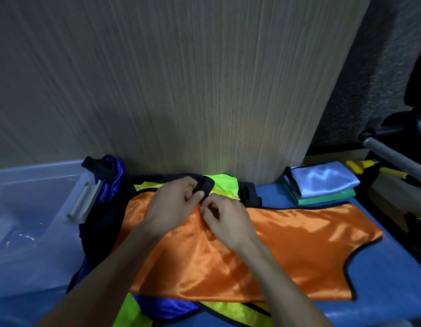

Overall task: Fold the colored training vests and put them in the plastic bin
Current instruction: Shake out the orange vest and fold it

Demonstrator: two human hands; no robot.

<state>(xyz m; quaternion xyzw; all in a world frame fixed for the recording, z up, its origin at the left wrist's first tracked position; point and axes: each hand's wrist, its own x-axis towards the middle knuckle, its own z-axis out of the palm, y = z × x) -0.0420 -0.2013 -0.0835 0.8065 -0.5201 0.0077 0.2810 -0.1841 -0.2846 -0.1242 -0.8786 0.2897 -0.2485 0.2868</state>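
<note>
An orange vest point(275, 246) with black trim lies spread across the blue surface point(393, 267), on top of neon yellow vests point(224, 185) and a dark blue one point(167, 308). My left hand point(171, 204) grips a black strap point(206, 185) at the orange vest's far edge. My right hand point(224, 220) pinches the orange fabric right beside it. A clear plastic bin point(28, 208) stands at the left. Two folded vests, light blue point(322, 180) over green point(327, 198), lie stacked at the back right.
A wood-grain panel point(181, 79) rises straight behind the work surface. More dark blue and black fabric point(110, 175) is bunched beside the bin's grey handle point(83, 201). At the far right lie a grey bar point(393, 159) and yellow-handled items point(362, 167).
</note>
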